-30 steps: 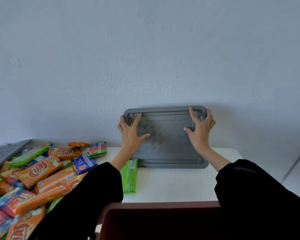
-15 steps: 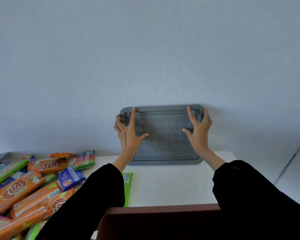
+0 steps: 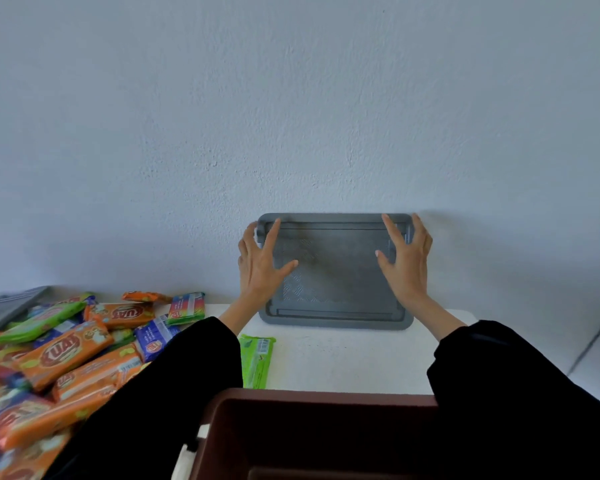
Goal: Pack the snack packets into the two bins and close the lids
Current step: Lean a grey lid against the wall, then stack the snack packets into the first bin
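Left hand point(image 3: 260, 268), right hand point(image 3: 404, 265), fingers splayed straight, touch grey bin lid point(image 3: 336, 282) standing against wall point(image 3: 291, 98); snack packets point(image 3: 66, 351) heaped left.

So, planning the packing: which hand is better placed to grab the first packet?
Probably the left hand: the green packet lies nearest it, and the packet pile sits on that side too.

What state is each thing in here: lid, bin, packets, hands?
Grey rectangular plastic lid: upright by the wall, lower edge on the white table, off any bin.
Dark brown plastic bin: uncovered, inside mostly out of view.
Heap of orange, blue and green snack packets: unpacked, on the table.
Lone green packet: flat on the table.
Left hand: fingers straight, on the lid.
Right hand: likewise.
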Action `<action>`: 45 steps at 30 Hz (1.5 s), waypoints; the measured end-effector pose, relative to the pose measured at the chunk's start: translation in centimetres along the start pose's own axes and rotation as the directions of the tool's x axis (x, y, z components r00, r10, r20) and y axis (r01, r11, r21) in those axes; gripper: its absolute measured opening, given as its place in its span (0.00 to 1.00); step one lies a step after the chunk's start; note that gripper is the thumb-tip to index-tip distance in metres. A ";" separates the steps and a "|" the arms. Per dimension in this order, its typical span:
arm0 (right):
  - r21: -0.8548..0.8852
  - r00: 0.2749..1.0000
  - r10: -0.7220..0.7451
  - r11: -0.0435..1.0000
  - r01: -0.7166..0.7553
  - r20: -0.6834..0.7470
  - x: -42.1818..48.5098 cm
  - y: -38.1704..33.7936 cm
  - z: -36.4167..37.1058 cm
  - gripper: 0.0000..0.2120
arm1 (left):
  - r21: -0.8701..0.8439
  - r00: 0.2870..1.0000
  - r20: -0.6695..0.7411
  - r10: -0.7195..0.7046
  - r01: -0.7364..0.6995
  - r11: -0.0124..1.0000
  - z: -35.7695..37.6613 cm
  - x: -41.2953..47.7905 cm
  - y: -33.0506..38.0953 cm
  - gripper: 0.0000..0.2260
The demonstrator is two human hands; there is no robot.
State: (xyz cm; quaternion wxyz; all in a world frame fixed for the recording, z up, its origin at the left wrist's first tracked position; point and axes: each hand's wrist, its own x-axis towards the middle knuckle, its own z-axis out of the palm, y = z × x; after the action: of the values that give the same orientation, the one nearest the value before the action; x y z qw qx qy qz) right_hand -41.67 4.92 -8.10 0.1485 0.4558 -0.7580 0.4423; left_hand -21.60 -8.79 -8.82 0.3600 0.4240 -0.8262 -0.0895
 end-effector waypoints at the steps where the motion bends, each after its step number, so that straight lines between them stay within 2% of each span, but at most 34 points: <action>1: 0.009 1.000 -0.030 1.000 0.030 0.004 0.1 -0.7 -0.2 0.29 | -0.027 1.000 0.010 0.023 -0.023 0.999 -0.9 -0.2 -0.3 0.34; 5: 0.088 0.983 -0.156 0.985 0.148 0.093 -0.2 -4.8 -0.6 0.27 | -0.077 0.999 0.017 0.028 -0.027 0.997 -5.5 -2.4 -1.2 0.20; 8: 0.183 0.948 -0.240 0.962 0.203 0.211 -1.8 -9.3 -0.1 0.27 | -0.093 0.999 0.018 -0.037 0.039 0.995 -9.8 -5.1 -2.5 0.14; 11: 0.257 0.881 -0.330 0.933 0.250 0.339 -4.4 -14.2 1.2 0.28 | -0.057 0.992 0.024 -0.122 0.123 0.991 -14.6 -8.6 -4.5 0.11; 14: 0.341 0.783 -0.423 0.896 0.285 0.456 -7.7 -18.9 3.0 0.28 | 0.001 0.967 -0.015 -0.256 0.256 0.967 -19.5 -12.7 -6.8 0.10; 19: 0.476 0.647 -0.509 0.844 0.247 0.568 -13.6 -25.6 5.4 0.28 | 0.076 0.876 -0.063 -0.477 0.481 0.873 -26.2 -20.8 -10.5 0.12; 23: 0.506 0.504 -0.563 0.822 0.260 0.655 -17.4 -29.0 7.6 0.31 | 0.086 0.743 -0.109 -0.660 0.669 0.739 -28.2 -25.4 -13.9 0.17; 26: 0.467 0.358 -0.550 0.833 0.296 0.754 -18.5 -30.5 9.1 0.35 | 0.119 0.695 -0.100 -0.712 0.719 0.685 -28.2 -27.1 -16.5 0.21; 29: 0.436 0.282 -0.518 0.846 0.306 0.807 -18.1 -31.0 10.4 0.35 | 0.122 0.657 -0.071 -0.751 0.753 0.647 -27.2 -27.3 -18.3 0.25; 32: 0.406 0.184 -0.519 0.806 0.430 0.835 -17.5 -30.9 11.2 0.35 | 0.154 0.637 -0.039 -0.770 0.765 0.625 -25.3 -26.9 -19.3 0.28; 35: 0.409 0.085 -0.499 0.786 0.464 0.862 -17.4 -31.0 11.8 0.35 | 0.132 0.604 -0.032 -0.796 0.792 0.596 -24.0 -26.4 -19.7 0.30; 38: 0.420 0.007 -0.494 0.746 0.516 0.869 -17.5 -31.5 13.0 0.36 | 0.096 0.615 0.029 -0.788 0.783 0.615 -24.5 -26.3 -20.5 0.32; 41: 0.411 -0.060 -0.459 0.721 0.557 0.886 -18.0 -31.9 13.8 0.35 | 0.032 0.691 0.127 -0.711 0.714 0.700 -26.1 -26.6 -21.6 0.35; 43: 0.416 -0.062 -0.460 0.728 0.545 0.886 -18.0 -31.9 14.1 0.33 | -0.065 0.728 0.165 -0.666 0.681 0.729 -27.7 -26.7 -22.0 0.36; 45: 0.437 -0.031 -0.492 0.740 0.511 0.870 -17.8 -31.8 13.9 0.29 | -0.092 0.741 0.197 -0.642 0.666 0.741 -29.3 -26.6 -22.3 0.34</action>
State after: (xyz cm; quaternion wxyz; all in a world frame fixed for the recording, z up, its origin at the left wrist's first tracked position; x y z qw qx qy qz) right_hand -3.42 -2.48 -10.10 -0.2044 0.8641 -0.4587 -0.0345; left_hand 22.34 2.30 -11.52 0.2732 0.6497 -0.6396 -0.3068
